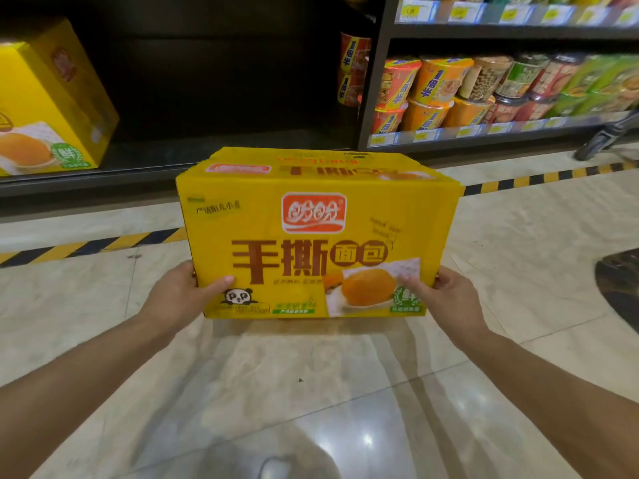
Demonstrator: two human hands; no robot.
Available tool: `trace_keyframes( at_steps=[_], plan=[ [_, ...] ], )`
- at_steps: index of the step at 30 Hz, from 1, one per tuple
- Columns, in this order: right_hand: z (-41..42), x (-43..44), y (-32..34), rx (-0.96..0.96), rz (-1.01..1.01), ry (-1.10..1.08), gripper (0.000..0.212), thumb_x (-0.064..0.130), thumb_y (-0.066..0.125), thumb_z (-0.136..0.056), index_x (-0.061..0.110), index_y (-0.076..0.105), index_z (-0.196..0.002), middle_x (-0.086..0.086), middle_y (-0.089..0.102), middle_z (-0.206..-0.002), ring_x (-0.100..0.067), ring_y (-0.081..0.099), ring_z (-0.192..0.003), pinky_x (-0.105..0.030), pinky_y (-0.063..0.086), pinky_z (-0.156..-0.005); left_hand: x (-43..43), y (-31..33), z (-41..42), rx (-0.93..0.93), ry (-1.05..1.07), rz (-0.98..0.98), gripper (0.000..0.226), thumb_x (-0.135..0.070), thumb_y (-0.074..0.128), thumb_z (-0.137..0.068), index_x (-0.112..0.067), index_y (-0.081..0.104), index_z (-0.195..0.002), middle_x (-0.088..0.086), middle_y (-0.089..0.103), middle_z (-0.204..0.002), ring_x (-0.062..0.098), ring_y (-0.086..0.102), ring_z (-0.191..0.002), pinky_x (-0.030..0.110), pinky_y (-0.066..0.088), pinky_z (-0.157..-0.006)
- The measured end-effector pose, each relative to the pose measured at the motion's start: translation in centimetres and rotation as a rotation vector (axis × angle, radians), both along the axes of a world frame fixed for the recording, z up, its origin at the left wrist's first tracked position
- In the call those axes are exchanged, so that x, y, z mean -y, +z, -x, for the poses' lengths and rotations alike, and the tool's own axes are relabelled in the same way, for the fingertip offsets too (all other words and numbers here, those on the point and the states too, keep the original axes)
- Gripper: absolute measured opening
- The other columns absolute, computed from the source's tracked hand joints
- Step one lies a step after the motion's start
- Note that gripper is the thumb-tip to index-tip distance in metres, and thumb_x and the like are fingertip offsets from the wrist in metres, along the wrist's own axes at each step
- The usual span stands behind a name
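A yellow cardboard bread box point(311, 236) with a red logo and brown lettering hangs in front of me above the tiled floor. My left hand point(183, 292) grips its lower left corner, thumb lying on the front face. My right hand point(446, 295) grips the lower right corner, thumb on the picture of the bun. The fingers of both hands are hidden behind the box.
A second yellow box point(48, 108) of the same kind stands on the dark low shelf point(224, 146) at the left. At the right, a rack point(377, 98) holds several cup noodles point(439, 81). A black-and-yellow striped line point(86, 245) runs along the floor. A dark object point(619, 288) lies at the right edge.
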State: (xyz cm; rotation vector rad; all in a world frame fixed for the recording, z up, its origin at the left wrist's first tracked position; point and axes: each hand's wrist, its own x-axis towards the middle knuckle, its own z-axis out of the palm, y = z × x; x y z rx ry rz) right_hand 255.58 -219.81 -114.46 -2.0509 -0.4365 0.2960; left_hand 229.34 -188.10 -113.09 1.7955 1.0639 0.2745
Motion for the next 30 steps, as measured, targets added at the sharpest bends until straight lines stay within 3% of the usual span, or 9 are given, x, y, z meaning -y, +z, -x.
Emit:
trace_keyframes(
  at_steps=[5, 9, 15, 20, 23, 26, 30],
  plan=[
    [-0.5, -1.8, 2.4, 0.068, -0.135, 0.052, 0.032, 0.036, 0.078, -0.094, 0.036, 0.073, -0.125, 0.017, 0.079, -0.103, -0.002, 0.076, -0.094, -0.027, 0.06, -0.082, -1.4, 3.4, -0.4, 0.054, 0.046, -0.125, 0.055, -0.036, 0.074, -0.095, -0.024, 0.057, -0.146, -0.004, 0.071, -0.125, 0.017, 0.066, -0.105, 0.036, 0.05, -0.087],
    [-1.6, -4.5, 3.1, 0.037, -0.274, 0.0, 0.043, 0.029, 0.075, -0.097, 0.028, 0.067, -0.139, 0.014, 0.079, -0.112, -0.004, 0.076, -0.098, -0.025, 0.062, -0.083, -2.5, 3.8, -1.9, 0.182, 0.114, -0.13, 0.059, -0.038, 0.075, -0.095, -0.029, 0.052, -0.149, -0.005, 0.073, -0.127, 0.017, 0.072, -0.108, 0.044, 0.056, -0.099],
    [-4.0, -7.8, 3.5, 0.057, -0.31, -0.076, 0.025, 0.038, 0.072, -0.099, 0.036, 0.072, -0.123, 0.022, 0.078, -0.096, 0.0, 0.074, -0.092, -0.028, 0.061, -0.086, -4.3, 3.3, -5.1, 0.291, 0.155, -0.188, 0.05, -0.043, 0.068, -0.1, -0.031, 0.056, -0.147, -0.008, 0.07, -0.128, 0.014, 0.069, -0.114, 0.034, 0.056, -0.096],
    [-6.1, -9.4, 3.7, 0.084, -0.261, -0.101, 0.026, 0.046, 0.069, -0.099, 0.037, 0.07, -0.124, 0.013, 0.077, -0.103, -0.007, 0.073, -0.098, -0.04, 0.061, -0.094, -5.0, 3.1, -6.4, 0.331, 0.161, -0.214, 0.048, -0.042, 0.064, -0.103, -0.033, 0.054, -0.15, -0.01, 0.067, -0.123, 0.011, 0.065, -0.111, 0.018, 0.049, -0.08],
    [-6.8, -9.7, 3.8, 0.074, -0.222, -0.095, 0.042, 0.055, 0.066, -0.098, 0.037, 0.066, -0.135, 0.014, 0.075, -0.11, -0.008, 0.072, -0.105, -0.04, 0.06, -0.098, -5.3, 2.9, -6.3, 0.335, 0.153, -0.202, 0.052, -0.047, 0.063, -0.103, -0.033, 0.052, -0.152, -0.009, 0.067, -0.126, 0.011, 0.066, -0.112, 0.023, 0.052, -0.087],
    [-6.9, -9.8, 3.9, 0.053, -0.218, -0.102, 0.044, 0.054, 0.066, -0.099, 0.037, 0.065, -0.139, 0.02, 0.073, -0.106, -0.006, 0.072, -0.103, -0.037, 0.06, -0.097, -5.5, 2.8, -6.4, 0.343, 0.145, -0.202, 0.051, -0.049, 0.062, -0.102, -0.033, 0.054, -0.15, -0.01, 0.07, -0.126, 0.008, 0.068, -0.111, 0.019, 0.052, -0.083],
    [-6.7, -9.8, 4.1, 0.038, -0.225, -0.101, 0.044, 0.053, 0.066, -0.099, 0.036, 0.064, -0.139, 0.021, 0.072, -0.106, -0.006, 0.072, -0.103, -0.037, 0.061, -0.096, -5.4, 2.9, -6.3, 0.347, 0.142, -0.212, 0.048, -0.051, 0.062, -0.102, -0.036, 0.056, -0.147, -0.011, 0.072, -0.121, 0.004, 0.068, -0.108, 0.028, 0.055, -0.09]
  ],
)
